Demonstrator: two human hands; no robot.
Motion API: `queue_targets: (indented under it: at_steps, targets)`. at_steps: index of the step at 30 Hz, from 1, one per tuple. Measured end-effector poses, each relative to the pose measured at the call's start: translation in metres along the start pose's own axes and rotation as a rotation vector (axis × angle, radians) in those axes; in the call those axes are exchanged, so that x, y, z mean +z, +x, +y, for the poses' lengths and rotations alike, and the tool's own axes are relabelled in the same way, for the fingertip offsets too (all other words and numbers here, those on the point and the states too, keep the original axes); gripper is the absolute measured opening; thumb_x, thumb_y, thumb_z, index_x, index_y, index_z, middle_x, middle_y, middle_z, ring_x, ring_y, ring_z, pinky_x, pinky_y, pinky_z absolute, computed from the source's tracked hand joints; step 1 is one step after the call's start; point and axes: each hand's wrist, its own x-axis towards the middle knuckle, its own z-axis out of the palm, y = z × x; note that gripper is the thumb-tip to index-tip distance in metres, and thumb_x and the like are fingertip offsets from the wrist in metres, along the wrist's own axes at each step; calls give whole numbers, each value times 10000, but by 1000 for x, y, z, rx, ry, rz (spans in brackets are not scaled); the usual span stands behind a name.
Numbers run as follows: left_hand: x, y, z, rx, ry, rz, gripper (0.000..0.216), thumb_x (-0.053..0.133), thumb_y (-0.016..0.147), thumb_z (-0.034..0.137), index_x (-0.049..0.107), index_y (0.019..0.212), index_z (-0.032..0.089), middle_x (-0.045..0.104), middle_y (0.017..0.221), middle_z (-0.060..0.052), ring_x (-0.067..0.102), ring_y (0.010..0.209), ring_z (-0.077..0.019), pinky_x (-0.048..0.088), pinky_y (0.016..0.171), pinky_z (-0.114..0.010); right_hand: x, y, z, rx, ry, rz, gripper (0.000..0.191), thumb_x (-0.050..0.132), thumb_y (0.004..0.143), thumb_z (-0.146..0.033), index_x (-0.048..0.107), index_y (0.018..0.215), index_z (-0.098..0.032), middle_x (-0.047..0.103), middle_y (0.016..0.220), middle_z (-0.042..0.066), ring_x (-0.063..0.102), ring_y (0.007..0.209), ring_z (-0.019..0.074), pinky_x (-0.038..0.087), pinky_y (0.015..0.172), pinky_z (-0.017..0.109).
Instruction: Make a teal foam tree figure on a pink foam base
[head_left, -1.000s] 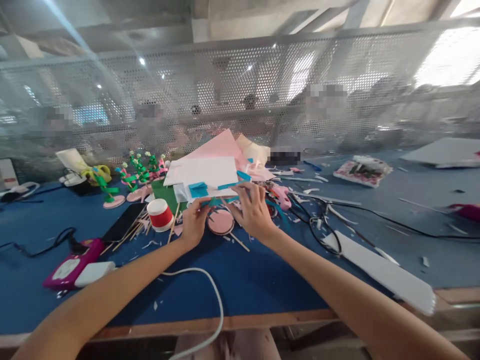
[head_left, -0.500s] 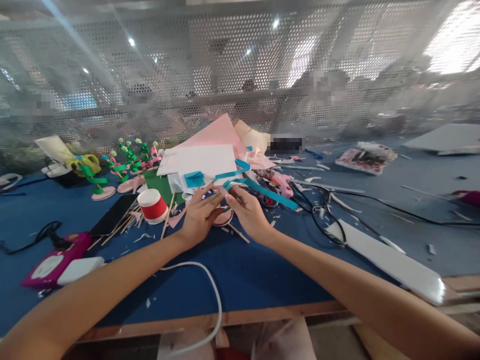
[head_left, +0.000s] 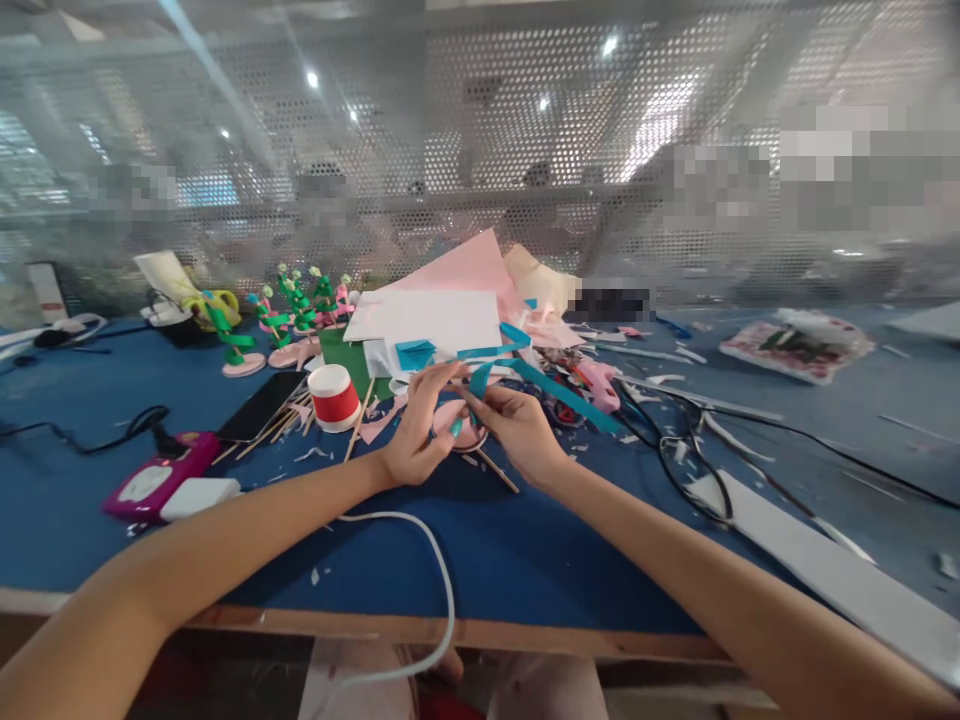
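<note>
My right hand (head_left: 523, 428) pinches a blue paper strip (head_left: 566, 397) between thumb and fingers. One end of the strip trails off to the right, and a fold of it stands up at the fingertips. My left hand (head_left: 416, 432) is open beside it, thumb apart from the stretched fingers, whose tips come close to the right fingertips. Behind and between the hands shows a round pink disc (head_left: 452, 420), partly hidden, with a bit of blue in front of it. Any stem at the fingertips is hidden.
Several small green and pink paper plants (head_left: 298, 312) stand at the back left. Nearer are a red and white paper cup (head_left: 333, 398), a black phone (head_left: 261, 406) and a purple power strip (head_left: 161, 478). Paper sheets (head_left: 424, 318) lie behind the hands; black cables (head_left: 664, 455) and scraps lie right.
My left thumb has moved away from the fingers, uncovering more of the pink disc. My right hand still pinches the blue strip. The camera has turned slightly left.
</note>
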Motion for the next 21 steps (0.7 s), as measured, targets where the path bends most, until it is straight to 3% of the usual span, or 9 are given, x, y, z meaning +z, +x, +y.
queue_targets:
  at_steps: [6,10,15,21]
  targets:
    - [2,-1,-3,-43,-230,-29,547,316,865,359,250,1385,201,408,1353,-122,311,1285,-269,187,1091,-479,-5,3,0,89,-67,21,424,684,579,-545,550,602,-144,449,433,-61,326,363,29,214,372,206]
    - [5,-2,-7,-174,-351,6,519,351,869,371,288,1357,204,453,1303,-129,412,1218,-254,311,1030,-450,-3,1,-8,73,-42,-55,443,657,602,-576,523,628,-154,415,412,-81,298,333,20,174,357,203]
    - [5,2,-8,-252,-126,66,378,458,865,284,450,1233,199,577,1144,-108,488,1121,-214,351,989,-400,-2,0,-17,208,115,-254,429,701,593,-529,480,624,-162,379,406,-105,219,318,-3,117,358,192]
    - [7,3,-13,-287,-18,146,258,514,843,295,588,1079,220,642,988,-72,539,982,-187,421,889,-352,-5,2,-13,177,279,-258,375,788,514,-423,553,601,-144,453,454,-78,313,357,4,186,370,186]
